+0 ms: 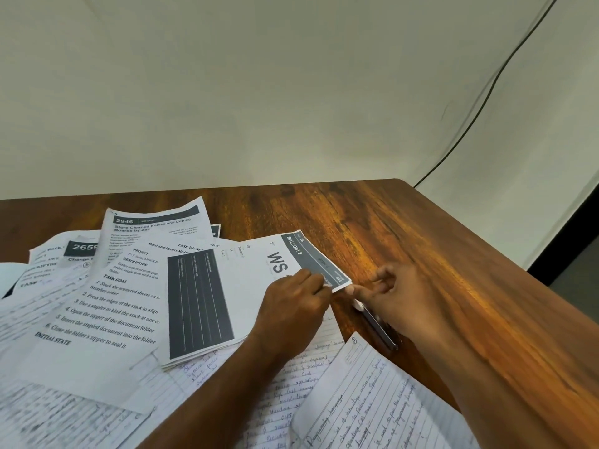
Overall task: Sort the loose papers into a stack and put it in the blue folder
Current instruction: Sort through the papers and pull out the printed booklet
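Note:
Loose papers cover the left half of the wooden table (405,241). On top lies a thin bundle of printed sheets (227,286) with dark bands, reading "BALCONY 2" and "WS". My left hand (291,306) rests on the bundle and pinches its right edge near the far corner. From the right, my right hand (392,293) pinches that same corner between thumb and fingertip. A slim dark and silver object (377,325), a pen or a clip, lies on the table under my right hand. No blue folder can be made out for certain.
Printed task sheets (123,306) and handwritten lined pages (356,400) overlap around the bundle. A pale bluish edge (8,275) shows at the far left. The table's right edge (505,254) drops off to the floor. A black cable (486,92) runs down the wall.

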A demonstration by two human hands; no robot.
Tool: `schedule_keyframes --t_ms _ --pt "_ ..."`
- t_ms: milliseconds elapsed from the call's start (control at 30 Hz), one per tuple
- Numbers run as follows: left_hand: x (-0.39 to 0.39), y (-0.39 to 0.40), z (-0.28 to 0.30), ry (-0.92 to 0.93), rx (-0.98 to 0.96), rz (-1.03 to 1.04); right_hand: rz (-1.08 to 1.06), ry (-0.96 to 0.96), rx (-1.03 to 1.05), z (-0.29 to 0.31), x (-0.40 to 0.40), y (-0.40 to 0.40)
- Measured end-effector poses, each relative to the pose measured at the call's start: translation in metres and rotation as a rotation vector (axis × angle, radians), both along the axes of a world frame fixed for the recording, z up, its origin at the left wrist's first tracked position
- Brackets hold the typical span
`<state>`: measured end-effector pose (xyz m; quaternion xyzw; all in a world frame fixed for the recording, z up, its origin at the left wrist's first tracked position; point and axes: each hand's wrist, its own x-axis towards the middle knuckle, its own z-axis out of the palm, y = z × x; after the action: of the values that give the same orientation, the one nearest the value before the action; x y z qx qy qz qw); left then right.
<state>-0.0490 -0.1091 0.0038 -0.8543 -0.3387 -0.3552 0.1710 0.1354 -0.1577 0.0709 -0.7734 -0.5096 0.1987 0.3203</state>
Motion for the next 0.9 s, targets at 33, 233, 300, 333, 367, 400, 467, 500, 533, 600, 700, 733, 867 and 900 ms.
schedule_keyframes --t_ms 33,233,300,333,367,400,467,500,533,600,700,733,867,900 --pt "0.000 0.000 0.000 -0.020 0.013 0.001 0.028 0.102 0.000 0.003 -0.005 -0.001" --pt "0.001 -0.003 0.003 -0.148 0.123 0.018 0.079 0.539 0.111 0.005 -0.027 0.002" --pt "0.004 -0.006 0.005 -0.181 0.109 0.011 0.060 0.586 0.171 0.006 -0.028 0.004" --pt "0.005 -0.008 0.008 -0.206 0.080 0.002 0.061 0.590 0.202 0.008 -0.027 0.004" --pt "0.007 -0.010 0.012 -0.240 0.037 -0.010 0.067 0.590 0.233 0.012 -0.025 0.004" --pt "0.007 -0.011 0.018 -0.281 -0.013 -0.017 0.078 0.586 0.260 0.016 -0.020 0.005" --pt "0.006 -0.011 0.032 -0.400 -0.142 0.015 0.124 0.571 0.291 0.027 -0.009 0.004" --pt "0.004 -0.010 0.040 -0.483 -0.212 0.042 0.169 0.562 0.304 0.033 -0.002 0.004" --pt "0.002 -0.009 0.049 -0.575 -0.276 0.061 0.224 0.550 0.317 0.038 0.005 0.003" --pt "-0.007 0.002 0.063 -0.720 -0.358 0.086 0.325 0.532 0.348 0.052 0.018 0.002" --pt "-0.024 0.030 0.076 -0.817 -0.518 0.146 0.457 0.555 0.392 0.071 0.037 0.000" --pt "-0.030 0.038 0.080 -0.832 -0.641 0.145 0.501 0.553 0.402 0.077 0.043 0.000" --pt "-0.040 0.060 0.090 -0.964 -1.218 -0.184 0.596 0.620 0.489 0.100 0.065 0.005" --pt "-0.041 0.061 0.092 -0.981 -1.315 -0.227 0.599 0.646 0.513 0.104 0.070 0.007"
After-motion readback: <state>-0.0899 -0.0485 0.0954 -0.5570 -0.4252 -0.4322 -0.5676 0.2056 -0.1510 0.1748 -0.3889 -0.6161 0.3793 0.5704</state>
